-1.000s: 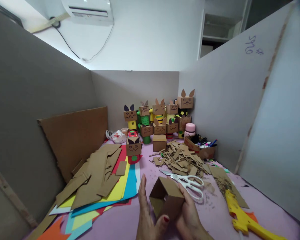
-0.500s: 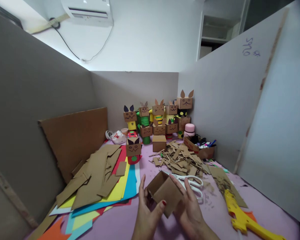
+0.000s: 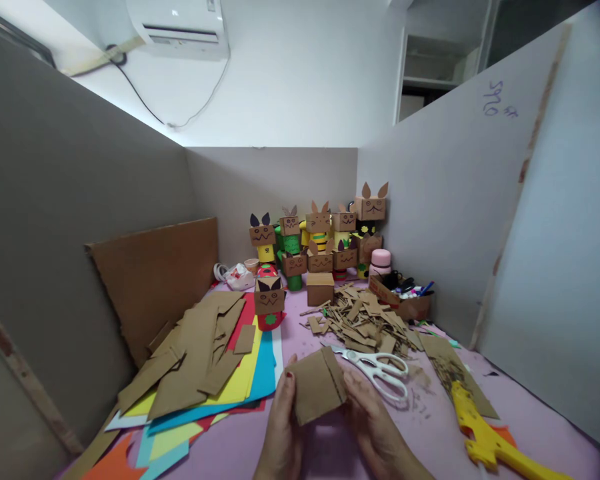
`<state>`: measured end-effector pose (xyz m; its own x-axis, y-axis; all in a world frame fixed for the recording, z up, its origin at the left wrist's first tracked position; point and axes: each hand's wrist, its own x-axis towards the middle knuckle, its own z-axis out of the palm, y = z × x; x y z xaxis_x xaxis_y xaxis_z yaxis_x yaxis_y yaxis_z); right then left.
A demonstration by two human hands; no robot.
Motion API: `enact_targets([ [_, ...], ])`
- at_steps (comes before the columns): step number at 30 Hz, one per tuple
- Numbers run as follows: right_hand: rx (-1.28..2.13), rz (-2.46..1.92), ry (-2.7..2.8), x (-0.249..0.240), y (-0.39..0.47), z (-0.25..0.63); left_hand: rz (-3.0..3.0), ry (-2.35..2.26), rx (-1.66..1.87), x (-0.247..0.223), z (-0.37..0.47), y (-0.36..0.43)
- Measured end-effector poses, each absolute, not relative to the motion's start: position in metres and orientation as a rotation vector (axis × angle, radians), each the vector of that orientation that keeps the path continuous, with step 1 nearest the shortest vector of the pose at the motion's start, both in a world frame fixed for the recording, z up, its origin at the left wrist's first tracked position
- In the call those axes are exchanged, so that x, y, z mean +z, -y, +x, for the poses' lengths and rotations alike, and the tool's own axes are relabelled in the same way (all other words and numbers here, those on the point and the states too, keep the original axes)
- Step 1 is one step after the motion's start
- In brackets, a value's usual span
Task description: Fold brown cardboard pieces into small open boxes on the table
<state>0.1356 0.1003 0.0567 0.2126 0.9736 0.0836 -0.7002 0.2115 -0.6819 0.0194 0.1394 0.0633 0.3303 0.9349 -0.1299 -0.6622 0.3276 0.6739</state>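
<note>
Left hand (image 3: 282,421) and right hand (image 3: 373,421), half-curled, clasp the box (image 3: 319,388); squeezing hard could buckle its walls.

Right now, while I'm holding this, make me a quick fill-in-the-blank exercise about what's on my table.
1. The left hand and the right hand hold a small box made of ____.
2. The glue gun is mainly ____ in colour.
3. In this view, the scissors lie to the ____ of the glue gun.
4. The bottle at the back is coloured ____.

Missing words: cardboard; yellow; left; pink.
</note>
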Motion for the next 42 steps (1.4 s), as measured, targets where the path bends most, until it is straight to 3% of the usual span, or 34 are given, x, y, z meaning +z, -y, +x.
enact_targets([
  [8, 1.378, -0.530, 0.602, 0.047, -0.099, 0.123, 0.565, -0.569, 1.036, 0.050, 0.020, -0.146],
  [15, 1.007, -0.841, 0.751, 0.047, -0.099, 0.137, 0.843, -0.590, 1.184, 0.046, 0.018, -0.147],
  [21, 0.932, -0.845, 0.764, 0.041, -0.100, 0.136, 0.793, -0.566, 1.154, 0.056, 0.019, -0.140],
  [32, 1.291, -0.689, 0.554, 0.045, -0.100, 0.130, 0.396, -0.538, 1.053, 0.066, 0.022, -0.139],
  [36, 1.319, -0.680, 0.541, 0.047, -0.099, 0.128, 0.571, -0.565, 1.120, 0.057, 0.021, -0.142],
  [42, 1.031, -0.920, 0.653, 0.041, -0.102, 0.138, 0.972, -0.604, 1.227, 0.040, 0.020, -0.149],
])
